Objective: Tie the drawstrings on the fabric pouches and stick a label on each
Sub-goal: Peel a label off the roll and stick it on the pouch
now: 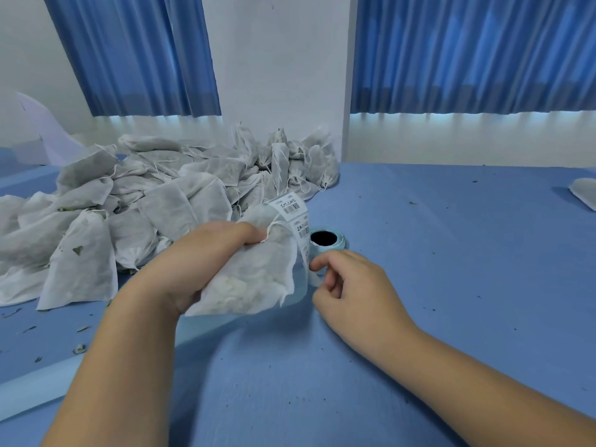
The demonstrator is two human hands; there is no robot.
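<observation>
Blue worktop (pixel 451 253), centre: a pouch (pixel 251 279) is held tight by the left hand (pixel 206 253) so a label strip (pixel 292 208), pinched by the right hand (pixel 351 285), can be stuck on.

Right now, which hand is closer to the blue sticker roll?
Right. The right hand pinches the label strip close beside the roll; the left hand holds a pouch farther left.

Pouch (pixel 254 279) in left hand (pixel 200 253)
</observation>
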